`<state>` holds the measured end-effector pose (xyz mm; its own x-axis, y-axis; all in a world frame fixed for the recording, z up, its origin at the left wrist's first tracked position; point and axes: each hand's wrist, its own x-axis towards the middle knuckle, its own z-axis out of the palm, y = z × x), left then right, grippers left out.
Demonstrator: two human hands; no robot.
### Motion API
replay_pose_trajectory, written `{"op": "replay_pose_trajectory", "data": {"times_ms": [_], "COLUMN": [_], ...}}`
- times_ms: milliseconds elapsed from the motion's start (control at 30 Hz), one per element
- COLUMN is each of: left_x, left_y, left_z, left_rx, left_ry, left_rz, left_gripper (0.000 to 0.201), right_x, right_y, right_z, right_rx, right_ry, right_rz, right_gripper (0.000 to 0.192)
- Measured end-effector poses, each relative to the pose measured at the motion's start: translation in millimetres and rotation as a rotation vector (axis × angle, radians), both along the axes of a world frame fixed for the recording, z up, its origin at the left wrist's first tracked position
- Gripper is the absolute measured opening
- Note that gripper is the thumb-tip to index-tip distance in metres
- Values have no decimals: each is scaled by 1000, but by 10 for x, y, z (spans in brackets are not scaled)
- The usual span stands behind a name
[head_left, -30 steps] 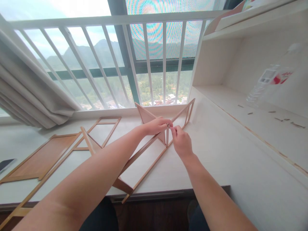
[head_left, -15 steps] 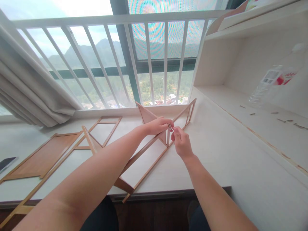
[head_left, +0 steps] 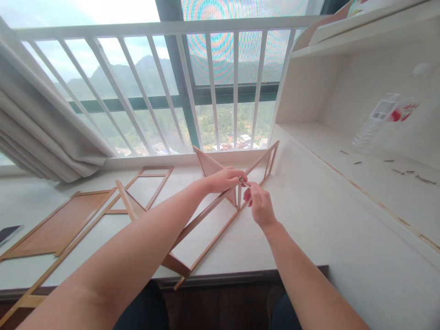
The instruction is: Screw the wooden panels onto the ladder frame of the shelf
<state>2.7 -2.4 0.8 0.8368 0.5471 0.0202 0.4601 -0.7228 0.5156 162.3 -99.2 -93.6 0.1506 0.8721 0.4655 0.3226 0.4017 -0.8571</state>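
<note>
1. At the far left edge of the white desk (head_left: 326, 215) lies a dark phone (head_left: 8, 233), only partly in view, with a pale curtain (head_left: 41, 133) hanging above it.
2. Next comes a flat wooden panel (head_left: 58, 227) with a brown face, and beside it an open wooden frame (head_left: 151, 183) — both lie flat on the desk, near the window railing (head_left: 192, 87).
3. In the middle stands the wooden rack frame (head_left: 209, 229), a long piece of thin slats running from the near desk edge up toward the window, with an upright crosspiece about halfway along.
4. The left hand (head_left: 225, 178) is clenched over the top of that crosspiece, fingers curled around the slat.
5. The right hand (head_left: 259, 204) is just beside it, fingertips pinched on a small metal part (head_left: 243, 183) at the crosspiece — too small to identify.
6. To the right, a clear plastic bottle (head_left: 388, 119) stands on the white shelf (head_left: 360, 156), with small wood scraps (head_left: 405, 172) scattered near it.
</note>
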Motion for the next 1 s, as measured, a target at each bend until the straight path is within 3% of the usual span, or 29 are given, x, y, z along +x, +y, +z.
{"op": "replay_pose_trajectory", "data": {"times_ms": [233,533,1000], "left_x": [0,13,-1], "left_y": [68,-18,22], "left_z": [-71,25,-19], "left_rx": [20,20,7], "left_ry": [-8,29,20], "left_rz": [7,32,35], "left_gripper": [36,39,39], "right_x": [-1,47,30], "right_y": [6,-9,-12], "right_z": [8,21,28], "right_rx": [9,54,-27], "right_ry": [-24,-145,-22], "right_rz": [-44,-123,-103], "right_gripper": [46,43,42]}}
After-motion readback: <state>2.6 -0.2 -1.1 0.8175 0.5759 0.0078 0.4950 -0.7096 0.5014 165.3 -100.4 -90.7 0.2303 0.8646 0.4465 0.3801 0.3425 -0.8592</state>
